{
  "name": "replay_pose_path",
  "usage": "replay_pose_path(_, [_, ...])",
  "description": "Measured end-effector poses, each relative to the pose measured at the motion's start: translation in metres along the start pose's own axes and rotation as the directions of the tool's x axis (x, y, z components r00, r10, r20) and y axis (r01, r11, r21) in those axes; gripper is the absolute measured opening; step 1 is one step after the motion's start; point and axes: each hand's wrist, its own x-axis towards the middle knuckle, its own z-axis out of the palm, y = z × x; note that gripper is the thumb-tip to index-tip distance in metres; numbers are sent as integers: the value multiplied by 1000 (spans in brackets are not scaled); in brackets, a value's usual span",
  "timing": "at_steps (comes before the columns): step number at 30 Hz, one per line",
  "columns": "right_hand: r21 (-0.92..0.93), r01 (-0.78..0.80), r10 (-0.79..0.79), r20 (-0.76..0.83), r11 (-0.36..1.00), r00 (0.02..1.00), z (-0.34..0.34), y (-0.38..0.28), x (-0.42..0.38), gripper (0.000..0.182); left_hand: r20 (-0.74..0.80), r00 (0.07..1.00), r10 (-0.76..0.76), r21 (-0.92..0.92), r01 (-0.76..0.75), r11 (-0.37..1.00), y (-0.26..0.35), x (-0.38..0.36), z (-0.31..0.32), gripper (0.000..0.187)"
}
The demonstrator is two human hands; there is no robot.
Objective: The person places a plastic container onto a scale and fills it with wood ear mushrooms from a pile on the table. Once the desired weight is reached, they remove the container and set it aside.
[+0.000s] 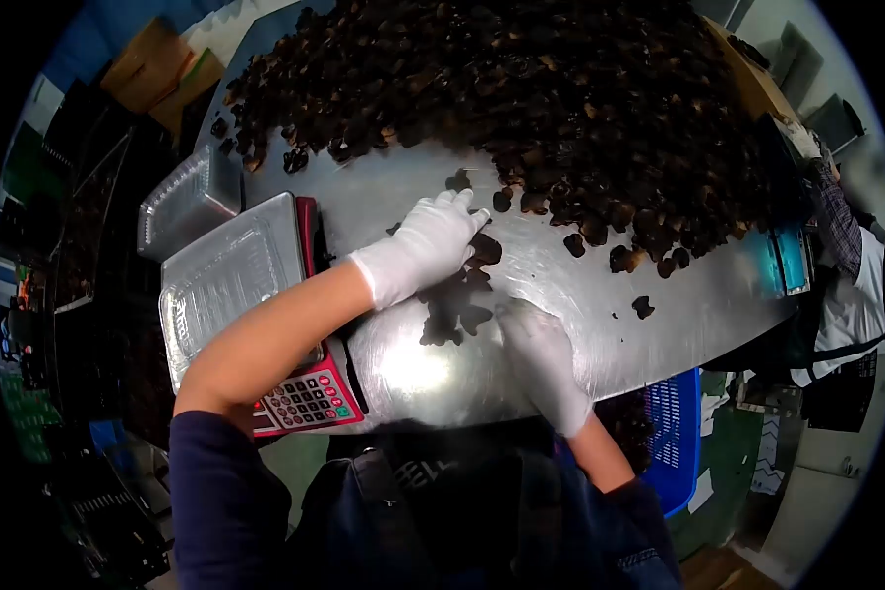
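My left hand (425, 246), in a white glove, reaches over the metal table with its fingers apart, among a few loose dark mushroom-like pieces (484, 250). More dark pieces (454, 307) lie just below that hand. My right hand (543, 359), also gloved in white, is close to the table's near edge. Its fingers are curled together, and whatever they may hold is hidden. A large heap of dark brown, curled pieces (521, 88) covers the far part of the metal table (610, 339).
A clear plastic tray (234, 270) sits on a red scale (310, 395) at left, beside clear stacked containers (192, 202). Below the right edge stands a blue basket (671, 442) with dark contents. Another person (846, 265) with a gloved hand is at far right.
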Motion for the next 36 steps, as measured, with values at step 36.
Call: replay_pose_path(36, [-540,-832,831,-517,-131,205,-63,108,-236,58,308,932,193,-6,-201,980,-26,-3,-1,64])
